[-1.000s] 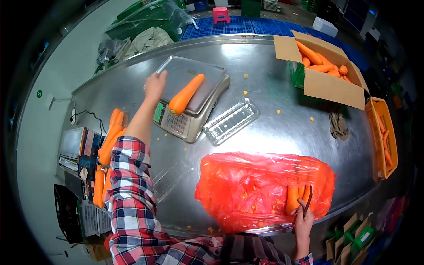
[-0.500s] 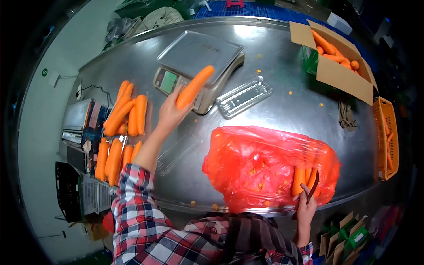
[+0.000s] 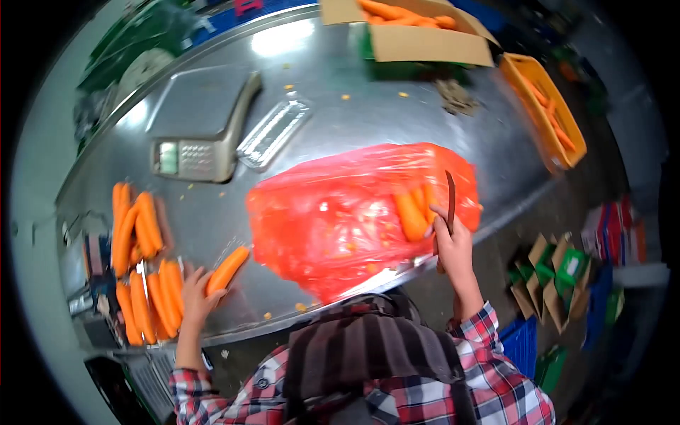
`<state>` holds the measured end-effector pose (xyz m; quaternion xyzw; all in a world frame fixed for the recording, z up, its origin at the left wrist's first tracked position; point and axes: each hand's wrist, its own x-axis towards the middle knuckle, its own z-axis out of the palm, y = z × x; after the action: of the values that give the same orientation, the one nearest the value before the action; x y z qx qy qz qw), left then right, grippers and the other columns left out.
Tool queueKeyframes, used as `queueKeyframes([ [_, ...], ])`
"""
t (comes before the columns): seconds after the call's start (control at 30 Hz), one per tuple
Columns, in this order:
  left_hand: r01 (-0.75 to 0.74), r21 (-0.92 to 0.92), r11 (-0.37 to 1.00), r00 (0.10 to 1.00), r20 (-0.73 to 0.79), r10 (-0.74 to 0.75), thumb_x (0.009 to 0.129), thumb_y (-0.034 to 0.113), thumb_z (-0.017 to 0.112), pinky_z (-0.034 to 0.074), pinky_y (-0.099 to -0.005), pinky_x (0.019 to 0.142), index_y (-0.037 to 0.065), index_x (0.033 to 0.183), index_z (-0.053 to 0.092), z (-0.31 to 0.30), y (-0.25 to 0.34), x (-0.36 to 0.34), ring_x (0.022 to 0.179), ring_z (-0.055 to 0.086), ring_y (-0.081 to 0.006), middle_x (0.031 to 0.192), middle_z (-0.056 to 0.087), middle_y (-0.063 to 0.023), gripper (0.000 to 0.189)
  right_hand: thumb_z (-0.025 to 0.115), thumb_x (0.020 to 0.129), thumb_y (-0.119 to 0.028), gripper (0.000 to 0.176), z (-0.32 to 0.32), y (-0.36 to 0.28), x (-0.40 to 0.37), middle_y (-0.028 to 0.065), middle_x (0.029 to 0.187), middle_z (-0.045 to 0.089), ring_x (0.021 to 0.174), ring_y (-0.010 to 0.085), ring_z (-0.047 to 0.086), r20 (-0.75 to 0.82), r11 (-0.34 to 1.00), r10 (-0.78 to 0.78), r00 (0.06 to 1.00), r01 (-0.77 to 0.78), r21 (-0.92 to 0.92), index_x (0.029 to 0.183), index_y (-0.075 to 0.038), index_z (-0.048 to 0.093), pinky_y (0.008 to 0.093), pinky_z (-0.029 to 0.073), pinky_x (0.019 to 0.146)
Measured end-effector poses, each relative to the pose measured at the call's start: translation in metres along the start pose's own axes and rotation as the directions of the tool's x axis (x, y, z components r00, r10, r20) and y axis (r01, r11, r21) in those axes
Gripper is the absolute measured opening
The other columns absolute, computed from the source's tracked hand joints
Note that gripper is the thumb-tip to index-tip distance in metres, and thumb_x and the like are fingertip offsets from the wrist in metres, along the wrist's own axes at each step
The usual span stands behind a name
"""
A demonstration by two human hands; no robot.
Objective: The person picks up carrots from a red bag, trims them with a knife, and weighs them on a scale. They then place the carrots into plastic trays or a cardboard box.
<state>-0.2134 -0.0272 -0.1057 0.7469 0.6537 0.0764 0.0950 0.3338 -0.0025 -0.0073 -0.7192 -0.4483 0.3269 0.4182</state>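
Observation:
My left hand (image 3: 196, 297) grips a single orange carrot (image 3: 228, 269) low over the steel table (image 3: 333, 120), just right of the carrot piles (image 3: 142, 262) at the table's left edge. My right hand (image 3: 452, 244) holds a dark knife (image 3: 450, 202) upright beside the red plastic bag (image 3: 340, 212), where a few carrots (image 3: 414, 212) lie. The scale (image 3: 202, 127) stands empty at the back left.
A clear plastic tray (image 3: 273, 131) lies right of the scale. A cardboard box of carrots (image 3: 411, 28) sits at the far edge and an orange crate (image 3: 545, 110) at the right. Folded cartons (image 3: 556, 283) lie on the floor to the right.
My left hand lifted the carrot off the scale and carried it down to the left, near the carrot piles. The view swung left; my right hand raised the knife upright.

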Motion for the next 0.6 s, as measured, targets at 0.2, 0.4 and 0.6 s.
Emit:
queueKeyframes([
  [0.2, -0.306, -0.305, 0.902, 0.917, -0.348, 0.194, 0.077, 0.006, 0.067, 0.048, -0.0358, 0.080, 0.002, 0.098, 0.063, -0.065, 0.156, 0.098, 0.092, 0.060, -0.0302, 0.096, 0.063, -0.0149, 0.021, 0.062, 0.084, -0.014, 0.035, -0.016, 0.054, -0.013, 0.0143, 0.065, 0.056, 0.057, 0.0211, 0.058, 0.060, 0.912, -0.127, 0.990, 0.140, -0.386, 0.118, -0.005, 0.057, 0.0322, 0.046, 0.056],
  [0.4, -0.655, -0.473, 0.590, 0.699, -0.083, 0.710, 0.079, 0.008, 0.061, 0.050, -0.0366, 0.079, 0.004, 0.103, 0.063, 0.022, 0.318, 0.160, 0.091, 0.062, -0.0294, 0.098, 0.064, -0.0144, 0.024, 0.063, 0.084, -0.015, 0.017, -0.011, 0.093, -0.039, 0.0165, 0.072, 0.061, 0.064, 0.0255, 0.063, 0.005, 0.913, -0.153, 0.988, 0.143, -0.382, 0.093, 0.000, 0.062, 0.0316, 0.049, 0.059],
  [0.6, -0.884, -0.161, 0.439, 0.441, 0.024, 0.897, 0.079, 0.009, 0.052, 0.036, -0.0426, 0.099, 0.006, 0.123, 0.052, 0.101, 0.398, 0.175, 0.117, 0.047, -0.0303, 0.127, 0.050, -0.0154, 0.043, 0.063, 0.085, -0.013, 0.014, -0.027, 0.091, -0.071, 0.0134, 0.075, 0.064, 0.066, 0.0206, 0.064, -0.096, 1.000, 0.007, 0.995, -0.006, 0.014, 0.088, 0.002, 0.061, 0.0292, 0.049, 0.061],
])
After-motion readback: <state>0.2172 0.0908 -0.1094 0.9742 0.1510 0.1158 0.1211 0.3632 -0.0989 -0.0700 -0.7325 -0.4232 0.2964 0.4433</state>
